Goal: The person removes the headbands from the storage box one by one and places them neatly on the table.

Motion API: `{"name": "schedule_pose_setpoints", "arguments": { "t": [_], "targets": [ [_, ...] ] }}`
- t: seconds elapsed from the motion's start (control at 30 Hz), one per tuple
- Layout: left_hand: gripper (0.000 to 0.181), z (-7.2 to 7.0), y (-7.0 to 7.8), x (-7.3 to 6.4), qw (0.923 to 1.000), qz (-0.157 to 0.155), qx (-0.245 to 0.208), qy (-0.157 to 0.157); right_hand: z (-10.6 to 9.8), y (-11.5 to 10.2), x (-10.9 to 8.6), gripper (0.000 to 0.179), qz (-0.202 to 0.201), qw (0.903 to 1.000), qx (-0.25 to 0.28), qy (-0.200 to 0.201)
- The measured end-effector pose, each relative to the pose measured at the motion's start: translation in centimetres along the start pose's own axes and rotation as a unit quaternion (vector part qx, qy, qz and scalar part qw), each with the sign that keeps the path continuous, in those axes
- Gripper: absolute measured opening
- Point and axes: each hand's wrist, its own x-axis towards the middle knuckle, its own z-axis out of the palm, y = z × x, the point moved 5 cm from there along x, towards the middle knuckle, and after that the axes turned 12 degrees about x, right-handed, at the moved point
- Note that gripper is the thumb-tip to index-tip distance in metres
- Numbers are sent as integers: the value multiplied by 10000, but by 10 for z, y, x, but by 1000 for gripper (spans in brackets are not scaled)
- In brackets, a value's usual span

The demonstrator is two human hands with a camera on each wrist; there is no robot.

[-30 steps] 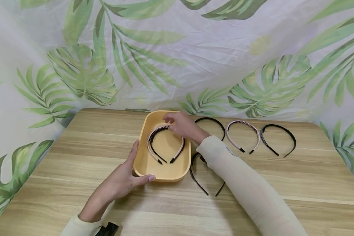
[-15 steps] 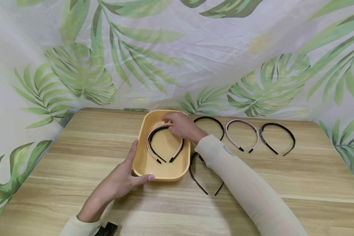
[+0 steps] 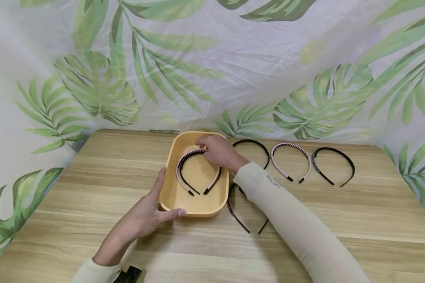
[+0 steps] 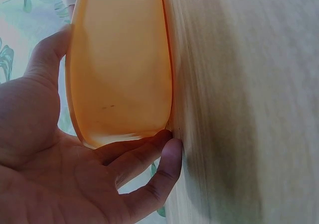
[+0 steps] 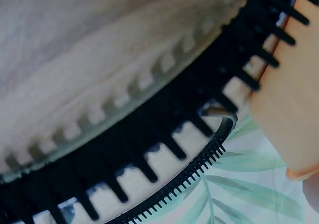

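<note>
**Snugly nested, a pink headband (image 3: 183, 184) and a black headband (image 3: 186, 158) share a yellow tray (image 3: 202, 214)**

At left, the left hand (image 3: 146, 214) is clamped on the tray's near-left corner, thumb along the near rim, likely to keep it from sliding. Inside, both bands lie tips toward the person, one within the other, presumably to save room. The right hand (image 3: 219, 151) reaches in at their arch, fingers bent; whether it pinches either, I cannot tell. Rightward on the wooden table (image 3: 74, 188) lie two black bands (image 3: 248, 140), a second pink band (image 3: 291, 144) and a dark band (image 3: 341, 154).
</note>
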Motion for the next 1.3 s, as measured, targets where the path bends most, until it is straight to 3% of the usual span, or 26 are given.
{"name": "schedule_pose_setpoints", "arguments": {
  "t": [0.47, 0.77, 1.3],
  "targets": [
    [129, 1, -2, -1, 10000, -31, -15, 18, 0, -2, 0, 42, 54, 9998, -170, 87],
    [129, 2, -2, -1, 10000, -1, -55, 22, -1, 1, -1, 37, 163, 9994, 190, 227],
    [129, 3, -3, -1, 10000, 7, -37, 80, -7, 3, -3, 30, 11, 9938, 1068, 305]
  ]
}}
